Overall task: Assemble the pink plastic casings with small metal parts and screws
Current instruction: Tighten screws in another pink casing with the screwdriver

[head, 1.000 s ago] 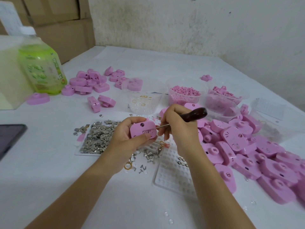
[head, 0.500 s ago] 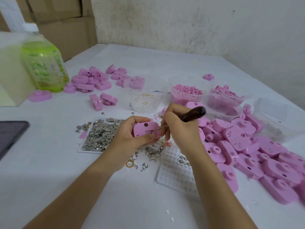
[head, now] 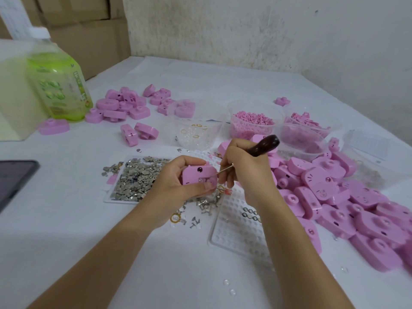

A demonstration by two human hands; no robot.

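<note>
My left hand (head: 176,181) grips a pink plastic casing (head: 196,175) above the table's middle, its open side with small metal parts facing me. My right hand (head: 245,168) holds a screwdriver (head: 264,144) with a dark wooden handle; its thin metal shaft points left and its tip touches the casing's right side. A tray of small silvery metal parts (head: 136,177) lies just left of my left hand. Loose screws (head: 200,210) are scattered below the casing.
A large heap of pink casings (head: 334,197) fills the right side; a smaller group (head: 124,105) lies at the back left. Clear tubs (head: 252,123) of pink bits and rings stand behind my hands. A green bottle (head: 60,85), a dark phone (head: 13,177) and a dimpled white tray (head: 240,228) are nearby.
Both hands have stayed together on the casing with only slight shifts; the screwdriver tip remains at the casing's right side.
</note>
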